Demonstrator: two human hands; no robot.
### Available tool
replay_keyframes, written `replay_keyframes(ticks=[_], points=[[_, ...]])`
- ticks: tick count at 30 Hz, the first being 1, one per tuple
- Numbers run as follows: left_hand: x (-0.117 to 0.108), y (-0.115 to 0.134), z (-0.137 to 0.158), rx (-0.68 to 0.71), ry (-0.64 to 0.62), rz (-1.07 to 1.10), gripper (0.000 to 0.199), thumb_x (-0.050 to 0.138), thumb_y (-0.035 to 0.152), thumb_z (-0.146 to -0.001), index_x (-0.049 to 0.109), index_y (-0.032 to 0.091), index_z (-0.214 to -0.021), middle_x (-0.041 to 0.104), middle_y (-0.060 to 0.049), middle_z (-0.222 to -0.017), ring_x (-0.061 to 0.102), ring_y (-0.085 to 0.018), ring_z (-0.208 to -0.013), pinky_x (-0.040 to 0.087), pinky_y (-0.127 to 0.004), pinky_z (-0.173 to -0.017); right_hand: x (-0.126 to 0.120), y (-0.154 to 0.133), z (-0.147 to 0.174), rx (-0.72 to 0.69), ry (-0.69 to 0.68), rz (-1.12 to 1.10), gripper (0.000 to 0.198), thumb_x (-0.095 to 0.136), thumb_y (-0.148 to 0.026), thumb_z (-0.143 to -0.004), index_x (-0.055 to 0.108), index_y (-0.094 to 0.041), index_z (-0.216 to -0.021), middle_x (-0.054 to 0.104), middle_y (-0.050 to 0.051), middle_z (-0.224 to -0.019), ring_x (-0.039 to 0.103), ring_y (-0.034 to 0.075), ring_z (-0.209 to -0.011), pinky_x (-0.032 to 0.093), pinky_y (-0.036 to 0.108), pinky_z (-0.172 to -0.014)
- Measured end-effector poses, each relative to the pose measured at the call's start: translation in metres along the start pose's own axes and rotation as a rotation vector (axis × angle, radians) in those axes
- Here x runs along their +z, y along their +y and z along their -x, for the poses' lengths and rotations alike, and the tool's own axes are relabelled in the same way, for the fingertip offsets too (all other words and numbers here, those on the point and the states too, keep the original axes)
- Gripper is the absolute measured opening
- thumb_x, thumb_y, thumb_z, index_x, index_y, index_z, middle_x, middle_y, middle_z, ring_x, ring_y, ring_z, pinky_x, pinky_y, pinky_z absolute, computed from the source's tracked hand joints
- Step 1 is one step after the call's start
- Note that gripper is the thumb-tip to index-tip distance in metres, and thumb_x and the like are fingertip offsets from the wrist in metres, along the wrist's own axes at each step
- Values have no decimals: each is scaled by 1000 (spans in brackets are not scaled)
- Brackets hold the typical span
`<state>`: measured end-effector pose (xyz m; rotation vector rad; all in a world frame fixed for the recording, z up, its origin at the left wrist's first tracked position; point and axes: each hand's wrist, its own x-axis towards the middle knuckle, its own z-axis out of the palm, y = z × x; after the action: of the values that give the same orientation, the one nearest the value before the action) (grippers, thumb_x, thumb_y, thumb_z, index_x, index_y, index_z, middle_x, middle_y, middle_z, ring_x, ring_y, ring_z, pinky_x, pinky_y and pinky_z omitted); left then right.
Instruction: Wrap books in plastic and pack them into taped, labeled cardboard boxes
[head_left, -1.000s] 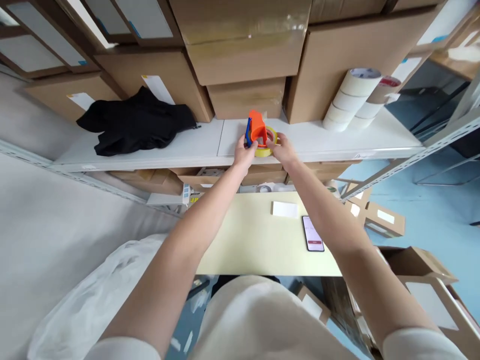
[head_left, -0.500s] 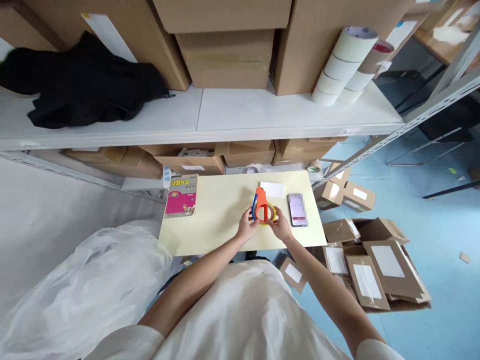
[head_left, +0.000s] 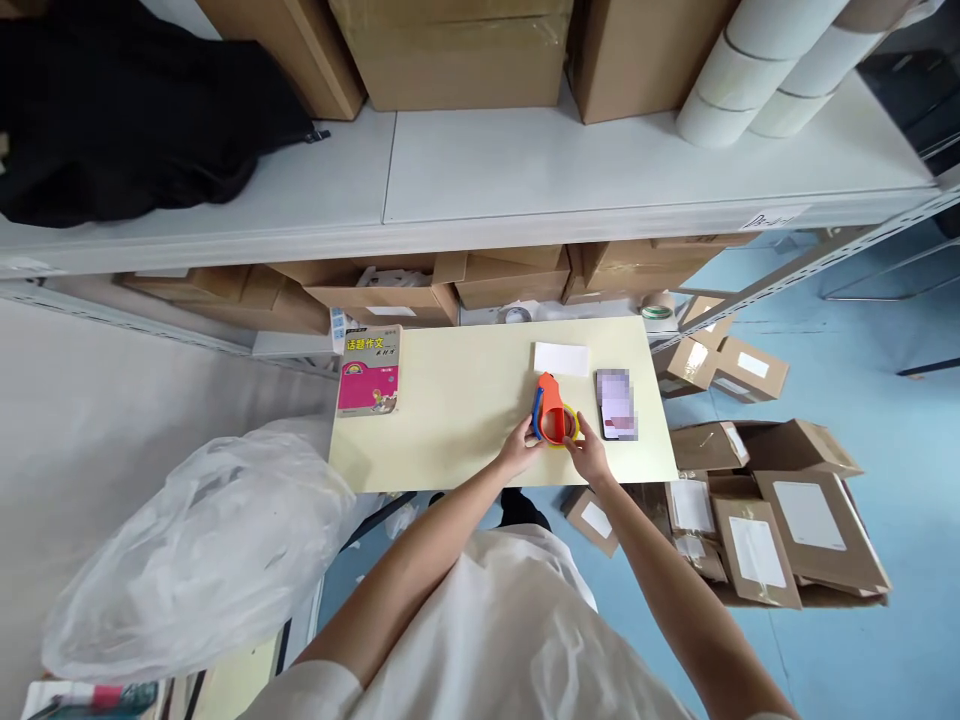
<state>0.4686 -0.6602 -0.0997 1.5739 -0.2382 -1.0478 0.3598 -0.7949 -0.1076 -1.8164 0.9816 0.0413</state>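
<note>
An orange tape dispenser [head_left: 551, 412] with a yellow tape roll rests on the pale yellow table [head_left: 465, 410] near its front edge. My left hand [head_left: 519, 455] grips its left side and my right hand [head_left: 587, 457] grips the right side by the roll. A phone [head_left: 616, 404] lies just right of the dispenser and a white card [head_left: 561, 358] lies behind it. A pink book [head_left: 367, 370] sits at the table's far left corner.
A white shelf [head_left: 525, 170] above the table carries cardboard boxes, a black garment [head_left: 135, 110] and stacked white tape rolls [head_left: 757, 80]. Flat cardboard boxes [head_left: 765, 510] litter the blue floor at right. A clear plastic bag [head_left: 202, 550] bulges at left.
Both hands brought the tape dispenser from the upper shelf down to the table, where it now rests. The view has tilted downward.
</note>
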Motion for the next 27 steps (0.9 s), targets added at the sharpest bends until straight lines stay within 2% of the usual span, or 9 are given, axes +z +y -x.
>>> replay_keyframes(ticks=[2, 4, 7, 9, 14, 17, 21, 24, 27], points=[[-6, 1, 1, -20, 13, -31, 65, 68, 16, -76, 45, 17, -137, 49, -17, -142, 62, -27, -113, 54, -39, -91, 2, -2, 3, -8, 36, 39, 76, 55, -36, -81, 27, -14, -148, 65, 14, -114, 67, 24, -89, 54, 43, -80], [-17, -1, 7, -35, 43, -54, 62, 68, 18, -76, 47, 17, -135, 46, -18, -144, 61, -28, -114, 53, -41, -92, 4, -8, 12, -86, 137, 131, 74, 53, -37, -82, 28, -12, -147, 54, 21, -132, 59, 30, -112, 50, 49, -91], [-42, -5, 30, -42, 78, -86, 49, 68, 22, -77, 57, 17, -124, 56, -16, -135, 64, -25, -108, 52, -41, -94, 7, -22, 30, -307, 287, 278, 66, 47, -34, -87, 29, -11, -145, 37, 23, -146, 31, 32, -139, 36, 54, -107], [-64, -9, 54, -47, 116, -108, 41, 67, 25, -78, 61, 17, -117, 63, -14, -125, 67, -22, -100, 53, -39, -91, 11, -33, 41, -449, 279, 332, 60, 43, -30, -89, 28, -15, -145, 36, 20, -147, 26, 30, -142, 33, 55, -109], [-115, -30, 133, -106, 319, -165, 34, 62, 32, -80, 63, 17, -110, 68, -13, -111, 67, -23, -94, 54, -40, -86, 37, -53, 47, -692, 63, 388, 48, 42, -25, -90, 40, -19, -138, 47, 18, -136, 40, 30, -134, 41, 54, -104], [-135, -42, 179, -157, 436, -202, 31, 61, 32, -79, 64, 21, -108, 70, -11, -106, 67, -26, -96, 53, -42, -85, 62, -65, 38, -785, -166, 405, 44, 40, -23, -90, 45, -18, -134, 54, 17, -129, 52, 29, -123, 47, 49, -99], [-154, -48, 238, -157, 545, -240, 30, 59, 30, -78, 66, 26, -108, 70, -8, -105, 67, -26, -92, 51, -43, -88, 98, -93, 28, -855, -485, 515, 41, 37, -20, -90, 51, -19, -128, 64, 13, -115, 66, 24, -96, 54, 42, -85], [-168, -48, 283, -119, 606, -337, 32, 55, 32, -82, 64, 27, -113, 68, -8, -109, 66, -27, -96, 51, -43, -87, 133, -124, 34, -904, -621, 684, 39, 38, -18, -89, 59, -23, -122, 68, 9, -111, 66, 24, -94, 52, 40, -84], [-193, -46, 323, -103, 679, -481, 35, 48, 34, -87, 60, 27, -120, 67, -9, -111, 65, -26, -100, 51, -42, -87, 184, -158, 55, -1020, -782, 861, 38, 43, -16, -88, 62, -24, -120, 68, 9, -112, 65, 25, -99, 49, 39, -86]])
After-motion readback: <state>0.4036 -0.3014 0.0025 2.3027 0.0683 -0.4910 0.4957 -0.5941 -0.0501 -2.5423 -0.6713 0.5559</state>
